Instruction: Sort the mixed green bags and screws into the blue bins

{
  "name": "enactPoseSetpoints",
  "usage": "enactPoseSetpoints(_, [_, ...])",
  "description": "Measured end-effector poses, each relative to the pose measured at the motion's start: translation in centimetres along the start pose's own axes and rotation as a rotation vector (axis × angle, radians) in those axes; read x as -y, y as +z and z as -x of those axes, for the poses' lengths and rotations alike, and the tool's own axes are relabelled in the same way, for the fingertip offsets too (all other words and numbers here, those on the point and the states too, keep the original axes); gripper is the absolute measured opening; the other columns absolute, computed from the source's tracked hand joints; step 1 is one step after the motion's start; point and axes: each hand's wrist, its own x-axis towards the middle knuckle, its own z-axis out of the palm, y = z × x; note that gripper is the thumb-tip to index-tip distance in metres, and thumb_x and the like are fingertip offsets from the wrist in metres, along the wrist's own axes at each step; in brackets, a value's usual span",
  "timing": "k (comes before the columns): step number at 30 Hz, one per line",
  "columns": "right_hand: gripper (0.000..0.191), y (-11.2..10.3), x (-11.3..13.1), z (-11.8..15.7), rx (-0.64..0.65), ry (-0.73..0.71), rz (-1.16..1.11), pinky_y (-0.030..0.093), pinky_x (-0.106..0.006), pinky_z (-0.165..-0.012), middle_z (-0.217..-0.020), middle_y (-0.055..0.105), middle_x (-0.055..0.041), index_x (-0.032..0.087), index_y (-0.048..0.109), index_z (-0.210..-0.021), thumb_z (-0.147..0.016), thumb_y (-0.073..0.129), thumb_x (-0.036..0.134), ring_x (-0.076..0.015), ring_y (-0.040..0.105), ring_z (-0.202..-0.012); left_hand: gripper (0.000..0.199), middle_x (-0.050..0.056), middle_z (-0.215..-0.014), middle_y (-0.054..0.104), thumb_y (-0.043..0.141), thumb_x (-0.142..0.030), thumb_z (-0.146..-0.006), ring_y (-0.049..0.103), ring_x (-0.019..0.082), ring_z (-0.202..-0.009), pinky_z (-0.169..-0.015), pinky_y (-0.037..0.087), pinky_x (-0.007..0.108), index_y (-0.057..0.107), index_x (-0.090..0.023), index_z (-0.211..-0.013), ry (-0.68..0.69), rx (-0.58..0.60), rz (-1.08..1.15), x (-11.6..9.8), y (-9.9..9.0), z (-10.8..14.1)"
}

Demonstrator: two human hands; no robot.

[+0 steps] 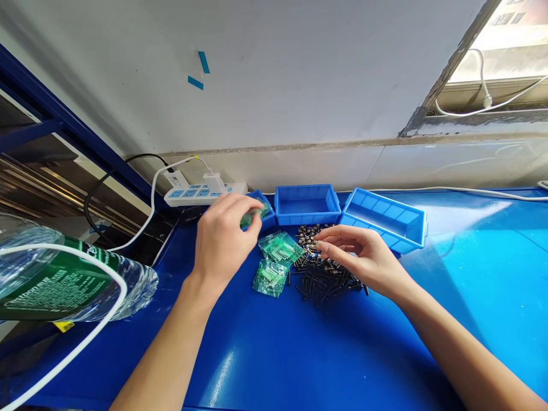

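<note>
At the left edge of the blue workbench lay a clear water bottle with a green label, a white cable looped over it. Behind it, at the back left corner, a white power strip rested against the wall. The left hand was closed in a pinch on a small green packet, held just above the leftmost blue bin. Two more green packets lay on the bench beside that hand. To their right sat a pile of black screws, with the right hand resting over it, fingers loosely curled and thumb near forefinger; whether a screw was pinched could not be told. Behind stood a middle blue bin and a tilted right blue bin. Judged from this view, a firm pinch at the packet's edge and a low release inside the bin's walls would serve best.
</note>
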Motion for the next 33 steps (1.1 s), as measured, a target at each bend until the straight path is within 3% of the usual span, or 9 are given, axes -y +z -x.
enactPoseSetpoints(4, [0.029, 0.0, 0.3, 0.0, -0.001, -0.005, 0.013, 0.059, -0.032, -0.069, -0.089, 0.081, -0.0074, 0.019, 0.079, -0.091, -0.084, 0.076, 0.047, -0.0213, 0.075, -0.076, 0.014, 0.009, -0.096, 0.08, 0.065, -0.015, -0.086, 0.075, 0.033, -0.091, -0.073, 0.058, 0.04, 0.078, -0.02, -0.089, -0.185, 0.195, -0.284, 1.7, -0.5, -0.2])
enactPoseSetpoints(6, [0.029, 0.0, 0.4, 0.0, 0.01, -0.007, 0.022, 0.059, -0.032, -0.069, -0.09, 0.081, -0.0074, 0.019, 0.079, -0.091, -0.085, 0.075, 0.047, -0.0209, 0.074, -0.076, 0.013, 0.009, -0.096, 0.081, 0.069, -0.028, -0.088, 0.075, 0.034, -0.084, -0.068, 0.058, 0.041, 0.08, -0.021, -0.092, -0.264, 0.304, -0.304, 2.0, -0.7, -0.2])
enactPoseSetpoints(9, [0.028, 0.1, 0.3, 0.0, 0.023, -0.003, 0.019, 0.059, -0.032, -0.069, -0.092, 0.081, -0.0073, 0.019, 0.079, -0.091, -0.085, 0.075, 0.046, -0.0205, 0.074, -0.076, 0.02, 0.01, -0.099, 0.08, 0.069, -0.036, -0.09, 0.075, 0.034, -0.084, -0.07, 0.057, 0.043, 0.081, -0.021, -0.095, -0.295, 0.35, -0.277, 2.0, -0.9, -0.1])
enactPoseSetpoints(16, [0.031, 0.1, 0.2, 0.0, 0.042, 0.035, 0.013, 0.06, -0.032, -0.071, -0.091, 0.081, -0.0072, 0.018, 0.079, -0.093, -0.086, 0.074, 0.048, -0.021, 0.075, -0.077, 0.018, 0.007, -0.089, 0.076, 0.061, -0.016, -0.087, 0.072, 0.026, -0.076, -0.069, 0.056, 0.036, 0.079, -0.019, -0.092, -0.275, 0.322, -0.19, 1.9, -0.6, 0.0])
enactPoseSetpoints(20, [0.031, 0.1, 0.1, -0.1, 0.042, 0.03, 0.018, 0.059, -0.032, -0.071, -0.092, 0.081, -0.0072, 0.019, 0.079, -0.092, -0.086, 0.073, 0.048, -0.0212, 0.075, -0.078, 0.018, 0.008, -0.095, 0.078, 0.06, -0.02, -0.094, 0.074, 0.026, -0.086, -0.076, 0.058, 0.037, 0.078, -0.018, -0.094, -0.116, 0.288, -0.151, 0.8, -0.1, 0.2])
enactPoseSetpoints(24, [0.031, 0.1, 0.0, -0.1, 0.031, 0.019, 0.017, 0.059, -0.032, -0.071, -0.091, 0.081, -0.0069, 0.019, 0.08, -0.09, -0.086, 0.073, 0.049, -0.021, 0.074, -0.078, 0.022, 0.008, -0.109, 0.079, 0.063, -0.031, -0.098, 0.075, 0.027, -0.101, -0.088, 0.061, 0.038, 0.079, -0.018, -0.107, 0.09, 0.536, -0.009, -0.5, 0.1, 0.6])
enactPoseSetpoints(28, [0.03, 0.1, 0.0, -0.1, 0.035, 0.014, 0.016, 0.059, -0.031, -0.071, -0.091, 0.081, -0.0066, 0.019, 0.08, -0.09, -0.086, 0.074, 0.048, -0.0207, 0.074, -0.078, 0.036, 0.011, -0.126, 0.077, 0.072, -0.031, -0.091, 0.07, 0.033, -0.12, -0.099, 0.06, 0.044, 0.076, -0.02, -0.126, 0.085, 0.735, -0.038, -0.7, 0.2, 1.1])
enactPoseSetpoints(30, [0.032, 0.1, 0.0, -0.1, 0.038, 0.013, 0.017, 0.059, -0.032, -0.071, -0.091, 0.081, -0.007, 0.019, 0.08, -0.09, -0.086, 0.073, 0.05, -0.0213, 0.074, -0.078, 0.042, 0.011, -0.128, 0.076, 0.075, -0.027, -0.088, 0.071, 0.033, -0.12, -0.1, 0.06, 0.045, 0.074, -0.022, -0.13, 0.051, 0.776, -0.032, -0.5, 0.2, 1.2])
enactPoseSetpoints(33, [0.033, 0.1, 0.1, -0.1, 0.044, 0.014, 0.022, 0.06, -0.033, -0.071, -0.092, 0.081, -0.0077, 0.019, 0.079, -0.09, -0.086, 0.073, 0.051, -0.0226, 0.074, -0.079, 0.043, 0.011, -0.126, 0.077, 0.078, -0.024, -0.086, 0.073, 0.034, -0.118, -0.098, 0.061, 0.045, 0.075, -0.024, -0.128, 0.016, 0.741, -0.014, -0.3, 0.5, 1.3])
